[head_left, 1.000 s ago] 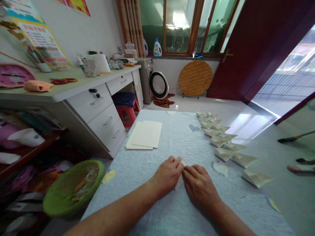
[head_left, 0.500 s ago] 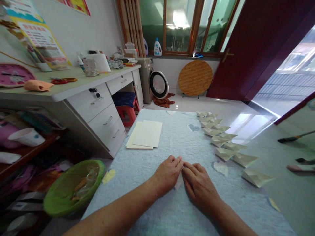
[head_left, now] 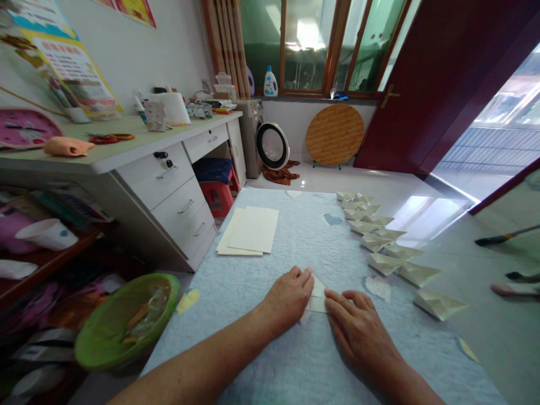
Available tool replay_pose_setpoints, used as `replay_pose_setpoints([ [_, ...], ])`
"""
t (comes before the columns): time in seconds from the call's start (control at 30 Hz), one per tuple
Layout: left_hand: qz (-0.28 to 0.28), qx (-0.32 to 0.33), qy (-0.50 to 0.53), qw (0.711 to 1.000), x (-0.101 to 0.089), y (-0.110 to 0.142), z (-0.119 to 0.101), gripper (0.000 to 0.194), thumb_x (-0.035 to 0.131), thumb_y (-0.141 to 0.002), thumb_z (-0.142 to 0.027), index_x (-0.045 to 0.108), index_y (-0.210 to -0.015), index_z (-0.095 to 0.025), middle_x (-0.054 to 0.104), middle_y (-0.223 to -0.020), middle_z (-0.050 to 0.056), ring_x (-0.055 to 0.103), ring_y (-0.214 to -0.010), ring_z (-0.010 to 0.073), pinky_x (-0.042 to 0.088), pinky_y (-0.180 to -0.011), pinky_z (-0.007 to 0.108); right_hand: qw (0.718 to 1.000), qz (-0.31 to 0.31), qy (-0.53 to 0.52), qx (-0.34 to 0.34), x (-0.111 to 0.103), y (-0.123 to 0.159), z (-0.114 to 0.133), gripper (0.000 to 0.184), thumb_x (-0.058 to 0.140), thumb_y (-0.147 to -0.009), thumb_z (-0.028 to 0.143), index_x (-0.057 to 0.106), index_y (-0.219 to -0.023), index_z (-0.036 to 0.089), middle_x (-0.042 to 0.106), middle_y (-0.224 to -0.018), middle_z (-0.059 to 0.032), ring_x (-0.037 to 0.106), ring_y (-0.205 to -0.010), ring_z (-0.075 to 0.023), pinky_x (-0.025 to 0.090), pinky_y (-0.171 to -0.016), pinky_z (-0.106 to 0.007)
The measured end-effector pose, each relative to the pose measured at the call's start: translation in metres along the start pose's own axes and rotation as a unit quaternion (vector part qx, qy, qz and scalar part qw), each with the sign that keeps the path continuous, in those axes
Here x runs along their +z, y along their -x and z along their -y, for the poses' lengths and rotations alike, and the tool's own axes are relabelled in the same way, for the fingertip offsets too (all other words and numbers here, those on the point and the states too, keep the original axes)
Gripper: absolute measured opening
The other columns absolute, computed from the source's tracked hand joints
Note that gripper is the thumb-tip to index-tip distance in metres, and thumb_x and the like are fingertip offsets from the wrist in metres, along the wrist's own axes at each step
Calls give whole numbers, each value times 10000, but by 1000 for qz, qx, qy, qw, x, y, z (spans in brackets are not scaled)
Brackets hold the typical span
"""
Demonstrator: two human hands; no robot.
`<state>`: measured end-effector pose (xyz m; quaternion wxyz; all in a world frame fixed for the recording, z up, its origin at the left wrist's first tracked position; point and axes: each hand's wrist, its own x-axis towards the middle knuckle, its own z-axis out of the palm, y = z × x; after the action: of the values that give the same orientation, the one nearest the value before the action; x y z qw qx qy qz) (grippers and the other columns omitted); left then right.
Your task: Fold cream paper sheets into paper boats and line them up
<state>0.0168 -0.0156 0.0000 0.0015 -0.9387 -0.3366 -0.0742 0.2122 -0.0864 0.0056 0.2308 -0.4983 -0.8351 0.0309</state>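
A small piece of folded white paper (head_left: 317, 292) lies on the cloth-covered table between my hands, with a pointed top and a straight lower band. My left hand (head_left: 292, 295) is closed on its left side, its fingers curled together and pressing it down; that side of the paper is hidden. My right hand (head_left: 352, 320) rests with its fingertips at the paper's right edge, fingers stretched forward and slightly apart. Beyond my left hand, flat sheets of cream paper (head_left: 255, 229) overlap in a stack. Several folded paper boats (head_left: 439, 305) stand along the table's right side.
A blue patterned cloth (head_left: 236, 360) covers the table. To the left are a green basket (head_left: 169, 304) on the floor and a white desk (head_left: 169, 202) with drawers. A red stool (head_left: 219, 194) is tucked under the desk. A washing machine (head_left: 252, 140) stands open at the back.
My right hand has slid right, away from my left hand, uncovering the folded paper between them. My left hand has stayed almost in place.
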Motion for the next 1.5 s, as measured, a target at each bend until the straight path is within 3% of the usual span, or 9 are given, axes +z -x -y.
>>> replay_pose_setpoints([
  [0.27,0,4,-7,1000,0,1,0,355,486,-934,-134,556,-1272,-50,586,-1337,149,565,-1038,252,528,-885,339,997,51,51,-25,-15,21,-8,298,560,-883,154,622,-1170,204,667,-1238,-56,529,-984,-240,399,-930,-405],
  [0.43,2,23,-23,999,1,7,-10,286,481,-939,-134,597,-1186,-48,639,-1216,168,597,-1038,274,554,-837,368,996,88,8,13,-25,7,-5,140,533,-876,143,658,-886,205,706,-1036,-55,538,-894,-233,425,-861,-406],
  [0.53,-1,15,-50,999,0,9,-20,292,466,-928,-106,591,-1180,-30,634,-1202,198,610,-1045,291,569,-786,375,992,120,-6,49,-27,-13,-3,215,483,-885,134,623,-732,193,668,-780,-70,535,-804,-234,443,-774,-402],
  [0.67,-10,7,-79,997,1,9,-29,338,438,-912,-83,572,-1210,4,636,-1185,223,632,-1024,302,580,-748,375,993,94,-70,14,-19,-38,-3,319,400,-900,77,680,-1004,187,700,-990,-92,561,-914,-229,474,-841,-387],
  [0.77,-23,10,-90,996,5,8,-31,384,432,-896,-73,549,-1245,34,627,-1208,254,632,-1059,319,580,-782,386,989,103,-106,-24,-7,-48,-5,425,395,-907,62,617,-1240,205,676,-1210,-73,567,-995,-210,471,-916,-369],
  [0.87,-38,13,-83,996,10,11,-33,451,440,-884,-90,497,-1305,62,569,-1294,301,602,-1144,353,570,-846,416,986,130,-96,-45,5,-50,-8,469,439,-912,83,547,-1349,215,653,-1287,-58,567,-1021,-210,459,-945,-374],
  [1.1,-51,24,-24,998,11,28,-32,532,460,-852,-123,452,-1354,53,519,-1376,277,506,-1285,350,462,-1057,432,986,156,-4,-58,17,-48,-15,404,483,-950,170,543,-1349,197,579,-1404,-74,545,-1052,-252,438,-909,-405],
  [1.33,-51,34,-11,998,11,34,-30,478,431,-891,-151,487,-1333,20,565,-1337,250,525,-1268,317,484,-1027,421,984,175,13,-34,11,-57,-11,325,447,-958,177,584,-1251,193,597,-1376,-79,545,-951,-227,420,-881,-366],
  [1.5,-48,35,-22,998,12,37,-35,459,452,-905,-173,505,-1318,19,588,-1308,247,557,-1224,318,461,-1053,415,981,191,21,-10,12,-60,-10,422,446,-915,145,540,-1324,188,560,-1417,-77,537,-973,-233,406,-898,-368],
])
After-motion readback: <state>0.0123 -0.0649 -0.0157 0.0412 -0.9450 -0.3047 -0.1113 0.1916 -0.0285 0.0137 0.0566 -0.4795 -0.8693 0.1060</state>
